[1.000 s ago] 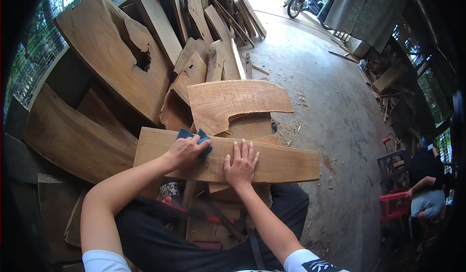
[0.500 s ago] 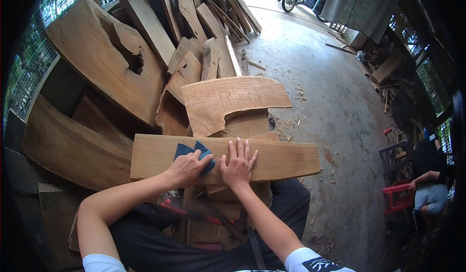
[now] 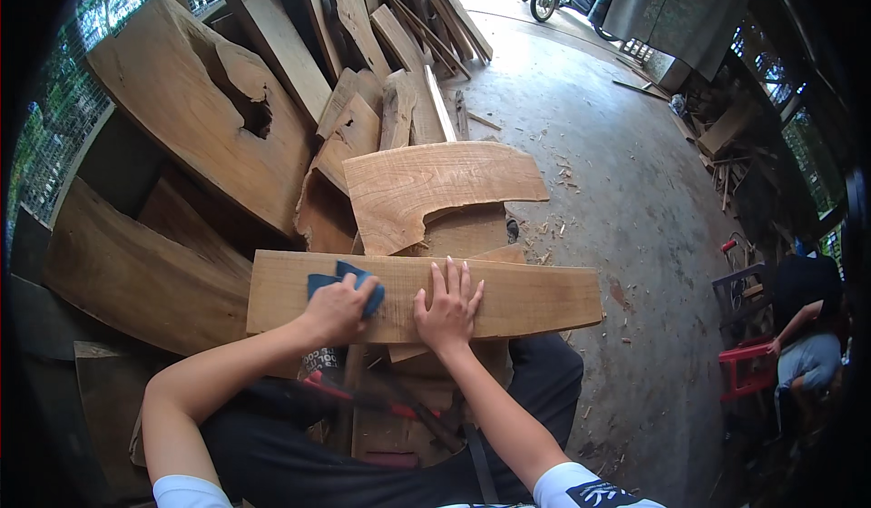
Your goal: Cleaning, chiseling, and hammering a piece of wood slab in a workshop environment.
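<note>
Blue sheet [image 3: 320, 284] in left hand [image 3: 337, 312], farther left on plank [image 3: 535, 299]

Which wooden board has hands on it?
The long, tan, flat wooden board: the right hand rests spread on it, the left hand holds a folded blue sheet against it. The notched brown wooden board beyond has none.

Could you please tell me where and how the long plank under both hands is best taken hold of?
Probably the long plank is best gripped at its right end, from the right, thumb above and fingers beneath: that end narrows, juts out over the floor and is clear of the right hand.
</note>
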The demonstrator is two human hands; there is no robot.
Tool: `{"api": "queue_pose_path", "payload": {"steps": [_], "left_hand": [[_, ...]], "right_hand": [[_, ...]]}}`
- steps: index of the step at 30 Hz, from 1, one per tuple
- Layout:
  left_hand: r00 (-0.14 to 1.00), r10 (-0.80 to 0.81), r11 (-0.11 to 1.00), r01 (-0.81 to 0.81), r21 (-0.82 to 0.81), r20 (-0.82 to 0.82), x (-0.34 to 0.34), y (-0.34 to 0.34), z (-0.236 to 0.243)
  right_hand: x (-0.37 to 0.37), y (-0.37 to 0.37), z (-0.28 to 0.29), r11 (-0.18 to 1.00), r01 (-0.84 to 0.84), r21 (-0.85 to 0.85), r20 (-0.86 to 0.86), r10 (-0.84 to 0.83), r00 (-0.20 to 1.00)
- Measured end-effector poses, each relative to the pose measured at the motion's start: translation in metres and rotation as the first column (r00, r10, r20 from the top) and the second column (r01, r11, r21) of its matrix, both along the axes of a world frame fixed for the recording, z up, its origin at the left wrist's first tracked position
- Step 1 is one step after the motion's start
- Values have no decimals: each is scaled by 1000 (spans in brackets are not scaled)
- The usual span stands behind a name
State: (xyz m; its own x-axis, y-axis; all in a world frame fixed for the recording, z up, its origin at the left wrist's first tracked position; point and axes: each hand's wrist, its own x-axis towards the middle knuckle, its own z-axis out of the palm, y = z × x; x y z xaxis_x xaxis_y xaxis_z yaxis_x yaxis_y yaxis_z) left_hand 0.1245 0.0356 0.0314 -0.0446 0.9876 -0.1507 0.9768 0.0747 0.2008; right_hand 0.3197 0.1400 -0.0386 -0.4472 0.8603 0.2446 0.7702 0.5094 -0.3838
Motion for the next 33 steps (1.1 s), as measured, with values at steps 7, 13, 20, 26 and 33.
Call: {"api": "queue_pose_path", "payload": {"steps": [7, 13, 20, 26, 33], "left_hand": [[980, -164, 945, 188, 268, -111, -42, -1, -18], [871, 475, 875, -453, 171, -123, -103, -52, -10], [994, 108, 993, -108, 56, 20, 6, -53, -3], [983, -181, 966, 173, 192, 25, -16, -42, -8], [742, 637, 770, -599, 220, -211, -75, -75, -18]], "right_hand": [[-7, -4, -3, 1000, -6, 2, -12, 6, 1000], [-3, -3, -2, 1000, -12, -1, -14, 12, 1000], [1, 0, -6, 999, -38, 17, -72, 39, 997], [1, -1, -1, 1000, -12, 3, -89, 12, 996], [0, -5, 0, 1000, 30, 2, -116, -30, 993]]}}
